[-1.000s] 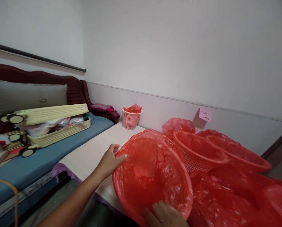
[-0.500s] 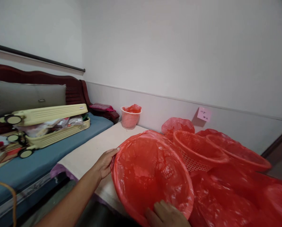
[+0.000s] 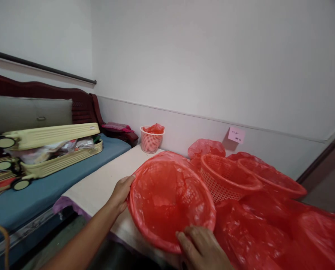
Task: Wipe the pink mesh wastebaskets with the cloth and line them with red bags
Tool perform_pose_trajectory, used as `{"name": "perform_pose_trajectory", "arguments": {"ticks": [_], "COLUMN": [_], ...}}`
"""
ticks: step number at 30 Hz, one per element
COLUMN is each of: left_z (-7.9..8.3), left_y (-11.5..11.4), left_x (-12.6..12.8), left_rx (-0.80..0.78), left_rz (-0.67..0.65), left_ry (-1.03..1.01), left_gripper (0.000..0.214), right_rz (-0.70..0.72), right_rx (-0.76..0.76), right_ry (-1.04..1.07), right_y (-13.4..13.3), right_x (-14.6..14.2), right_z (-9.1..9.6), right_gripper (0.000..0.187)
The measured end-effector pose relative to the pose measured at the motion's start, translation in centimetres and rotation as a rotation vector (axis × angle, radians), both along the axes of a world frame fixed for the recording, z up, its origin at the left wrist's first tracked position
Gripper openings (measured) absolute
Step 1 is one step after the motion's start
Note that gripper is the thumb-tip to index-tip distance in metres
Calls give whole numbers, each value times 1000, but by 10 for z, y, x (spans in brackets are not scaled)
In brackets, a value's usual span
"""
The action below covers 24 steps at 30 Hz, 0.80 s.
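A round basket lined with a red plastic bag [image 3: 167, 198] is tilted toward me at the near edge of a cream-covered table [image 3: 105, 183]. My left hand [image 3: 121, 192] grips its left rim, fingers curled round the edge. My right hand [image 3: 202, 249] holds the near rim at the bottom of the view, fingers pressed on the plastic. Just right of it lie two more red-lined baskets [image 3: 226, 180] on their sides among loose red plastic bags [image 3: 282, 232].
A small pink basket with a red bag [image 3: 151, 138] stands at the table's far end by the wall. On the left a blue-cushioned sofa [image 3: 44, 187] carries an open cream suitcase [image 3: 49, 148]. A pink note [image 3: 236, 135] sticks on the wall.
My left hand slid from lying on the bag's rim to gripping the basket's left edge. The basket came a little nearer and lower, and my right hand shows more on the near rim.
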State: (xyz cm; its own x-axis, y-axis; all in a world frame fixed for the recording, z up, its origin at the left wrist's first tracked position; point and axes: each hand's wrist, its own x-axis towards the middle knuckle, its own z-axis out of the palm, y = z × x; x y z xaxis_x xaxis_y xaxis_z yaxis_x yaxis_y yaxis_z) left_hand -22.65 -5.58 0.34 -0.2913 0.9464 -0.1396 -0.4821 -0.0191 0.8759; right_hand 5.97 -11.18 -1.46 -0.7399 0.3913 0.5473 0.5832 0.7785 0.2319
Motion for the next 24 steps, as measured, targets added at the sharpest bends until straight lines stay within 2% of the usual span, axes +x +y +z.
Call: {"name": "perform_pose_trajectory", "arguments": {"ticks": [4, 9, 12, 15, 18, 24], "left_z": [-5, -9, -10, -10, -8, -4], "left_y": [12, 19, 18, 10, -7, -46], "left_x": [-4, -1, 1, 2, 8, 31], "left_rx": [6, 5, -11, -9, 21, 64], "left_rz": [69, 87, 75, 60, 45, 21], "left_ry": [13, 18, 14, 11, 10, -18], "left_gripper": [23, 21, 19, 20, 26, 32], "right_rz": [-60, -135, -175, -184, -178, -76], "right_rx": [35, -6, -32, -36, -91, -172], "right_ry": [89, 219, 283, 305, 299, 386], "right_y": [5, 19, 27, 31, 30, 29], "right_x": [11, 24, 29, 36, 42, 31], "right_z": [6, -7, -15, -14, 0, 46], "right_gripper": [36, 43, 45, 43, 36, 28]}}
